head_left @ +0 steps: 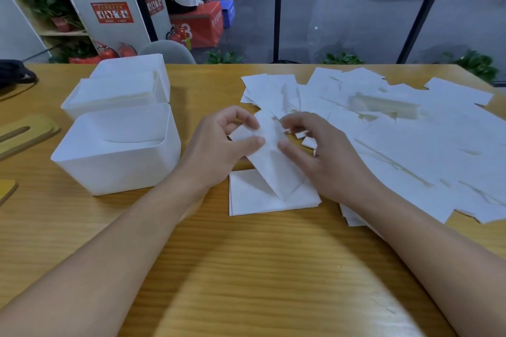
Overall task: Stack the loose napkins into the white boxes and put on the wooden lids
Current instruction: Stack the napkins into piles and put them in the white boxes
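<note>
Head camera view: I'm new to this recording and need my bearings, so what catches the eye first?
The wide spread of loose white napkins across the right half of the wooden table. At the centre, the left hand and right hand hold one napkin over a small neat pile. Two white boxes stand to the left, lids off.

Loose white napkins spread at right, two open white boxes left, apparently napkin-filled, wooden lids far left
</note>
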The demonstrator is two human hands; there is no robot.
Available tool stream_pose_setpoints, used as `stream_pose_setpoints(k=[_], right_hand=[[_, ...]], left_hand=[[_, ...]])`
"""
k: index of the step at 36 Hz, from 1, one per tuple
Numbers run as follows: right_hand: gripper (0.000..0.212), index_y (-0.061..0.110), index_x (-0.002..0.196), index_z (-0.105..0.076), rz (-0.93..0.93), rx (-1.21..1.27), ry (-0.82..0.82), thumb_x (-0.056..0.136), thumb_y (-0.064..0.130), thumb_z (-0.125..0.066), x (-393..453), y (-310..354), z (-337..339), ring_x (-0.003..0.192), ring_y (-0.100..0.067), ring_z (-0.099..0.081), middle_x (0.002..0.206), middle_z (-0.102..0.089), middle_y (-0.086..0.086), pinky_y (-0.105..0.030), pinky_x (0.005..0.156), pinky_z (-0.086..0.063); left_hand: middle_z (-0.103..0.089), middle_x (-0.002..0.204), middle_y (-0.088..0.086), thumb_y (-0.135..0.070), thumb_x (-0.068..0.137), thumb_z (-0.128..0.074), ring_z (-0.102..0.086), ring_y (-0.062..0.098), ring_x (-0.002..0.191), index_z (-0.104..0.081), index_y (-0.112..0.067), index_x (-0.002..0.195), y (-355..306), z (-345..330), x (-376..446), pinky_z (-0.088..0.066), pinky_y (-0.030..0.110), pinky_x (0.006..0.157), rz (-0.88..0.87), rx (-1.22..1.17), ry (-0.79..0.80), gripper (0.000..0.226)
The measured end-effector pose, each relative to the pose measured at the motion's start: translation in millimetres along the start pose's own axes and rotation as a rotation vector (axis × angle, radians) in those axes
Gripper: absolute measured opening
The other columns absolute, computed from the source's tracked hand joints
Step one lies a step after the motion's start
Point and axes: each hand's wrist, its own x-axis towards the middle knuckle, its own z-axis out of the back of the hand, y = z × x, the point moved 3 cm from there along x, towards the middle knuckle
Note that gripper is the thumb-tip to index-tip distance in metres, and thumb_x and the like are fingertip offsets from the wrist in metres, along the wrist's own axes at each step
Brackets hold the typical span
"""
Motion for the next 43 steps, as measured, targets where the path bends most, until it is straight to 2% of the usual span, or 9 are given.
stream_pose_setpoints(k=[4,7,9,12,17,21,25,29,43], right_hand=[[0.054,0.041,0.148,-0.052,-0.123,0.06,0.037,0.099,0.05,-0.072,2,-4,6,0.12,0.004,-0.062,0.128,-0.068,0.019,-0.015,0.093,-0.051],[0.03,0.039,0.128,-0.068,-0.173,0.156,0.028,0.1,0.04,-0.075,1,-4,9,0.097,-0.008,-0.074,0.109,-0.076,0.014,-0.044,0.078,-0.066],[0.013,0.033,0.114,-0.074,-0.178,0.213,-0.022,0.102,0.03,-0.073,1,-4,11,0.086,-0.012,-0.075,0.098,-0.077,0.011,-0.047,0.07,-0.066],[0.005,0.028,0.104,-0.075,-0.182,0.23,-0.049,0.103,0.025,-0.071,2,-5,15,0.082,-0.017,-0.074,0.092,-0.077,0.005,-0.043,0.069,-0.062],[0.009,0.029,0.107,-0.077,-0.178,0.261,0.091,0.105,0.027,-0.068,0,-2,15,0.083,-0.023,-0.076,0.093,-0.078,0.002,-0.045,0.067,-0.063],[0.012,0.032,0.106,-0.077,-0.143,0.143,0.065,0.108,0.03,-0.065,2,-7,17,0.056,-0.011,-0.049,0.065,-0.055,0.006,-0.023,0.053,-0.04],[0.006,0.033,0.105,-0.073,-0.141,0.022,0.099,0.103,0.028,-0.071,1,-11,16,0.054,-0.006,-0.048,0.062,-0.054,0.01,-0.018,0.053,-0.041],[0.009,0.034,0.106,-0.07,-0.122,-0.063,0.149,0.099,0.031,-0.075,-2,-14,9,0.059,-0.006,-0.057,0.07,-0.066,0.011,-0.017,0.058,-0.043],[0.009,0.033,0.103,-0.07,-0.064,-0.267,0.216,0.097,0.035,-0.076,-4,-16,8,0.068,-0.007,-0.06,0.072,-0.064,0.01,-0.026,0.062,-0.046]], left_hand=[[-0.082,0.111,0.009,-0.005,0.092,-0.084,-0.079,0.037,0.098,-0.06,-0.025,0.134,-4,1,1,-0.062,0.067,0.09,-0.022,-0.092,0.025,0.052],[-0.081,0.115,0.008,-0.004,0.091,-0.083,-0.079,0.036,0.102,-0.055,-0.032,0.141,-4,2,1,-0.063,0.066,0.091,-0.009,-0.105,0.014,0.064],[-0.081,0.115,0.006,-0.005,0.092,-0.083,-0.08,0.033,0.102,-0.054,-0.034,0.142,-3,4,1,-0.063,0.063,0.092,0.02,-0.09,0.007,0.065],[-0.083,0.108,0.003,-0.019,0.098,-0.081,-0.08,0.027,0.098,-0.058,-0.034,0.138,-4,5,0,-0.063,0.052,0.091,0.052,-0.044,0.021,0.049],[-0.079,0.09,-0.003,-0.045,0.096,-0.082,-0.069,0.011,0.075,-0.076,-0.035,0.112,-5,8,3,-0.053,0.035,0.073,0.047,0.1,-0.038,0.019],[-0.079,0.088,-0.001,-0.041,0.097,-0.081,-0.072,0.031,0.089,-0.082,-0.03,0.095,-4,11,3,-0.058,0.048,0.079,0.069,0.248,0.034,0.011],[-0.078,0.085,-0.001,-0.042,0.096,-0.082,-0.071,0.034,0.086,-0.082,-0.032,0.092,-3,14,2,-0.057,0.051,0.078,0.122,0.332,0.143,0.01],[-0.076,0.079,-0.004,-0.04,0.096,-0.083,-0.06,0.009,0.064,-0.08,-0.031,0.09,-1,15,3,-0.048,0.034,0.066,0.119,0.447,0.189,0.011],[-0.075,0.082,-0.003,-0.043,0.09,-0.088,-0.062,0.007,0.067,-0.079,-0.027,0.084,9,12,3,-0.051,0.031,0.065,0.155,0.565,0.312,0.019]])
